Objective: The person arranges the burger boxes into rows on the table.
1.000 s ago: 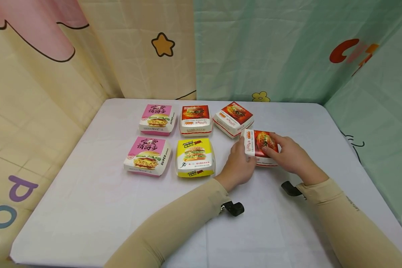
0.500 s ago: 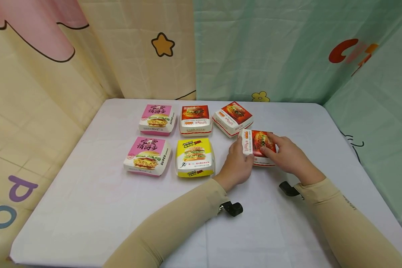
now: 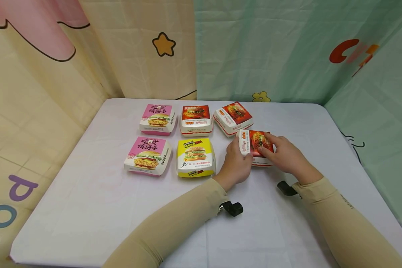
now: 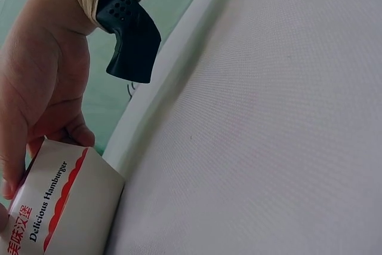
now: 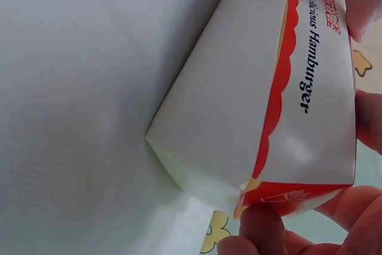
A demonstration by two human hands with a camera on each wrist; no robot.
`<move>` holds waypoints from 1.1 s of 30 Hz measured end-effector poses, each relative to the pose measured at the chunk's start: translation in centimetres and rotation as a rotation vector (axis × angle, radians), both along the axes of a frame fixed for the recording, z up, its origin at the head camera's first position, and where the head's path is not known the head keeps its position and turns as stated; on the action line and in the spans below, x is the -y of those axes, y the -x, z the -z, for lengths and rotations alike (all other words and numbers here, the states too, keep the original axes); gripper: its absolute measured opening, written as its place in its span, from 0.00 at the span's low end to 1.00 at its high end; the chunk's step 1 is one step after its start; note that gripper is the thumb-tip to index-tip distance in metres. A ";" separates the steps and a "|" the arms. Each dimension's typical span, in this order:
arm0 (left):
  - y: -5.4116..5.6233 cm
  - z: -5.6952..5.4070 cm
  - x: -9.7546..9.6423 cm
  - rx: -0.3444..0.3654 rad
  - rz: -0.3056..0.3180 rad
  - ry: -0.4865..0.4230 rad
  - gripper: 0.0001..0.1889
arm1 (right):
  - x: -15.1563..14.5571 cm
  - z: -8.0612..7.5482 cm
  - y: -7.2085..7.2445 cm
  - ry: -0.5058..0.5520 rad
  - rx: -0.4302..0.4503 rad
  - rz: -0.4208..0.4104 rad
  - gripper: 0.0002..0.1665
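In the head view, both hands hold a red-and-white hamburger box (image 3: 255,140) with a burger picture on its lid. My left hand (image 3: 234,166) grips its left side, thumb toward the front. My right hand (image 3: 288,156) grips the right end, with the thumb over the lid and fingers behind. The box's back left corner is right at another red burger box (image 3: 233,116), which stands turned at an angle. "Delicious Hamburger" shows on the side of the held box (image 4: 74,198) in the left wrist view, low on the white cloth. Fingers (image 5: 262,228) pinch its red end in the right wrist view.
To the left stand a red burger box (image 3: 196,121), a yellow burger box (image 3: 195,158) and two pink ones, one at the back (image 3: 157,120) and one nearer (image 3: 148,156). A white-covered table (image 3: 97,208) lies beneath. Printed curtains (image 3: 254,48) close off the back and sides.
Both hands have slid the held red box slightly left, bringing it closer beneath the angled red box. The other boxes stay where they were.
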State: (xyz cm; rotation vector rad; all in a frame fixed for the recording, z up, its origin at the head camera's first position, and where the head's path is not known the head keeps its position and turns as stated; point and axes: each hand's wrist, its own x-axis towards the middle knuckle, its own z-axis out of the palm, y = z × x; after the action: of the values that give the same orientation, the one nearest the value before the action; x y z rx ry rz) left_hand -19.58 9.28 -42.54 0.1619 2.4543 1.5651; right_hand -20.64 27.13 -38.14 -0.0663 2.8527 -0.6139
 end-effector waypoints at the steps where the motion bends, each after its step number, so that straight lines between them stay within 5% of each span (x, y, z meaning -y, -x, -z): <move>1: 0.0 -0.1 0.0 0.002 -0.002 -0.002 0.41 | 0.0 0.0 0.0 0.002 -0.001 -0.001 0.48; 33: -0.3 -0.6 0.2 0.015 -0.028 0.027 0.41 | 0.0 0.4 -0.1 0.054 -0.041 -0.062 0.44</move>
State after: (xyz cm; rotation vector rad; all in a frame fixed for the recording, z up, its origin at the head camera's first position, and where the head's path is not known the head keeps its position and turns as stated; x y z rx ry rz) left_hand -19.30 9.13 -41.96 0.1118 2.4757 1.5372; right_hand -20.50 27.16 -38.54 -0.1771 2.8614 -0.6846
